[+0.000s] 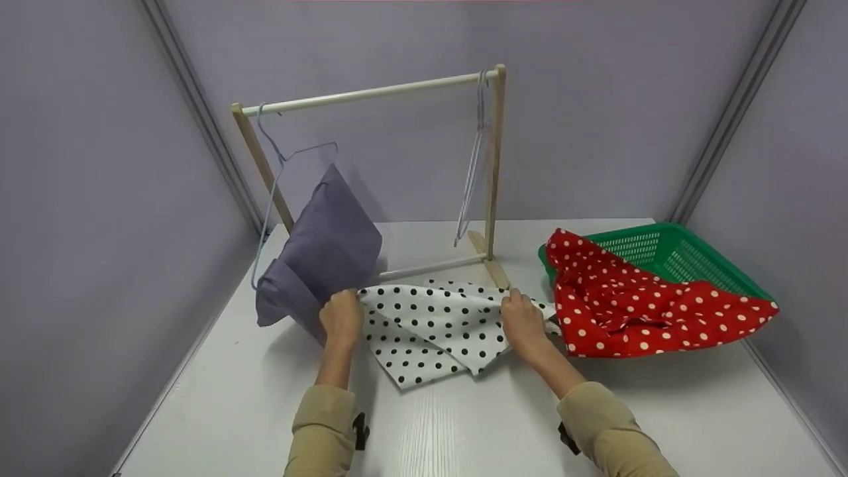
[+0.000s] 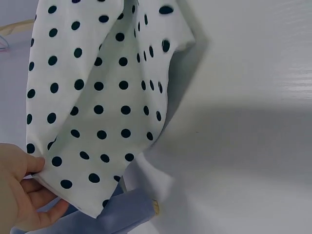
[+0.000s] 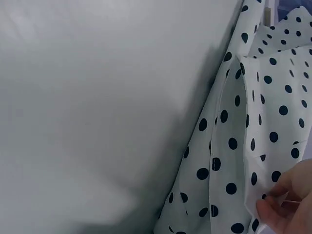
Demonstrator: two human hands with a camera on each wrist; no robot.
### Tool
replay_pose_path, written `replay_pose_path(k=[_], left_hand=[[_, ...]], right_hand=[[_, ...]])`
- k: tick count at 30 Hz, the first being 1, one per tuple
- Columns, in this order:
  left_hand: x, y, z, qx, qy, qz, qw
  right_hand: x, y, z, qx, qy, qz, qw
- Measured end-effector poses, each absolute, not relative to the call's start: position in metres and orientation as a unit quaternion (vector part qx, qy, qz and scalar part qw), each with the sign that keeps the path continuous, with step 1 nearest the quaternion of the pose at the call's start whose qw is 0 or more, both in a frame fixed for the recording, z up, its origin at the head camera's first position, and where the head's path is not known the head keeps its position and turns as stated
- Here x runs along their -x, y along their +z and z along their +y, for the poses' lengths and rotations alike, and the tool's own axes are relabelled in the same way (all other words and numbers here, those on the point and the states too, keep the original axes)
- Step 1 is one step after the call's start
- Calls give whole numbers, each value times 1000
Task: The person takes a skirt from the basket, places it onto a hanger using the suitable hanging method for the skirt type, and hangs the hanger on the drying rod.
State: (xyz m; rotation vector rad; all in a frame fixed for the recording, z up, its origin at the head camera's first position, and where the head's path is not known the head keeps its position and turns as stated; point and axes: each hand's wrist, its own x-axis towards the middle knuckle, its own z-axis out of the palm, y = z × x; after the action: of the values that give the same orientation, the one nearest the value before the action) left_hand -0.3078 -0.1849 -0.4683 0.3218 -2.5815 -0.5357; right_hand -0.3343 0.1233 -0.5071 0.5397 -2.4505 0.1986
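A white cloth with black dots (image 1: 430,324) is stretched between my two hands over the table, its lower folds hanging to points. My left hand (image 1: 342,317) pinches its upper left corner; in the left wrist view the thumb and fingers of the left hand (image 2: 29,190) hold the cloth's edge. My right hand (image 1: 523,321) grips the upper edge at the right, and in the right wrist view the right hand (image 3: 290,200) pinches a fold of it. Beside the left hand hangs a purple cloth (image 1: 331,238) on a light blue hanger (image 1: 270,192).
A small rack with wooden posts (image 1: 491,165) and a white rod (image 1: 371,91) stands at the back. More thin hangers (image 1: 472,179) hang at its right end. On the right, a red cloth with white dots (image 1: 636,311) drapes over a green basket (image 1: 715,262).
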Motion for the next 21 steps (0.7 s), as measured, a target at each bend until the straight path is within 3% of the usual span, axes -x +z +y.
replay_pose_path(k=[7,10,16,21], left_hand=[[308,-468,-183,-111,-189,-946,240],[309,-464,-183,-109,-188,-943,254],[312,-456,-181,-106,-185,-939,271],[312,-453,-180,-115,-187,-941,259]], right_hand=[[325,-525,110,-229,12,-925,303],[315,-529,101,-306,-16,-897,320],[296,-544,93,-468,-159,-828,265],[304,-560,100,-461,-217,-775,374]])
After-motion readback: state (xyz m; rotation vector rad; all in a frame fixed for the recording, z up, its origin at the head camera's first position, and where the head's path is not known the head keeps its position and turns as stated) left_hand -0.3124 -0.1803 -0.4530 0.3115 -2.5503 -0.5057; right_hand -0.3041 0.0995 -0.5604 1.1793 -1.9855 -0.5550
